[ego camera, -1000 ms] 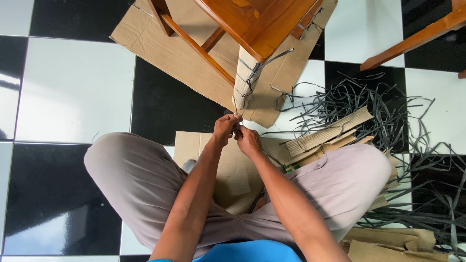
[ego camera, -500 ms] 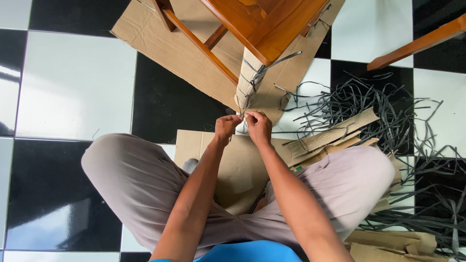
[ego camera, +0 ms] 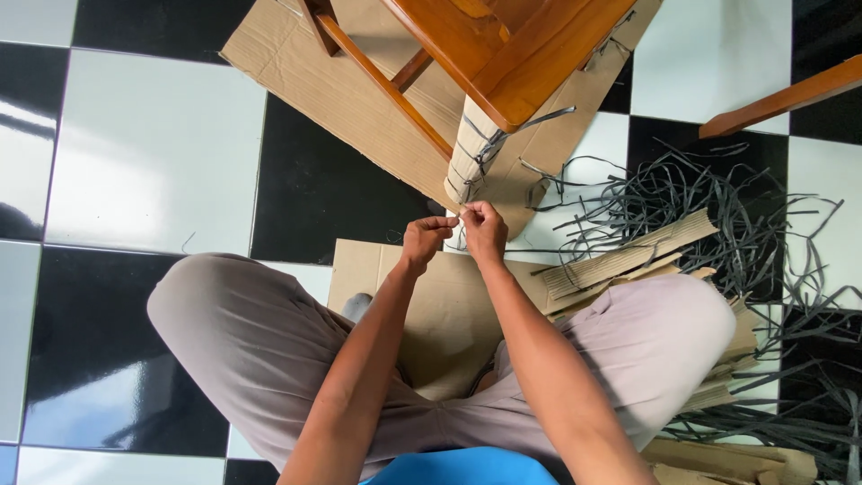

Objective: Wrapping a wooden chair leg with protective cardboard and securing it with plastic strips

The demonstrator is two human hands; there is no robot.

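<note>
- Because the person sits cross-legged on the black-and-white tiled floor (ego camera: 153, 153), both hands meet low down, right at the foot of the cardboard-wrapped wooden chair leg (ego camera: 473, 154), where the work is within easy reach.
- The left hand (ego camera: 424, 239) has thumb and forefinger pinched narrow, apparently on the end of a thin grey plastic strap (ego camera: 485, 144); that strap runs in several turns round the wrapped leg, holding the corrugated sheet tight against the wood.
- The right hand (ego camera: 485, 230) is likewise closed to a pinch, fingertips touching those of the left, so the two seem to share one strap end; it is too thin here to tell which hand truly grips it.
- A flat brown cardboard sheet (ego camera: 341, 85) lies under the orange-brown wooden chair (ego camera: 503, 45), keeping its legs off the tiles.
- Another flat cardboard piece (ego camera: 440, 305) sits under the person's grey-trousered legs.
- A loose heap of grey straps (ego camera: 718, 207) and ribbed cardboard strips (ego camera: 628, 256) lie just beside the right knee, near to hand.
</note>
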